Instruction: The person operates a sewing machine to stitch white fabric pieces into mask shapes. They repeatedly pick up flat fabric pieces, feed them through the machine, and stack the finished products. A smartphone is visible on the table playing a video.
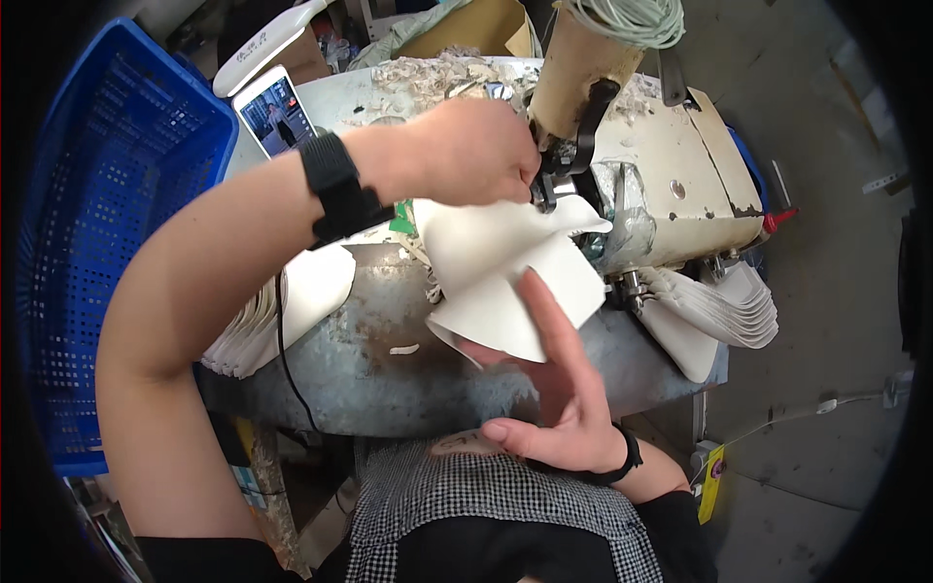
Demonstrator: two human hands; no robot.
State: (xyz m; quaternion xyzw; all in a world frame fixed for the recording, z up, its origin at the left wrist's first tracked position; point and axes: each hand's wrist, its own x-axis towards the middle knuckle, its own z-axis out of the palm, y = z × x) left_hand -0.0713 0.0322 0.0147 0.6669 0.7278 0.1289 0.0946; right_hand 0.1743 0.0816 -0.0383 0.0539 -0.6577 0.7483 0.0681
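A white, smooth, leather-like piece (510,277) lies curved in front of the working head of a cream sewing-type machine (583,92). My left hand (466,151) reaches across to the machine's foot, fingers curled closed against the piece's far edge. Its fingertips are hidden, so what they grip does not show. My right hand (573,408) has the piece's near side between the index finger, laid on top, and other fingers underneath. The right thumb stands apart. Dark metal machine parts (559,189) sit just past the piece, beside my left hand.
Stacked white pieces (253,330) lie left on the grey worktop (389,389); another fanned stack (729,306) hangs at the right. A phone (275,112) leans beside a blue crate (126,185). Scraps (428,73) cover the back. A thin black cable (282,360) crosses the left stack.
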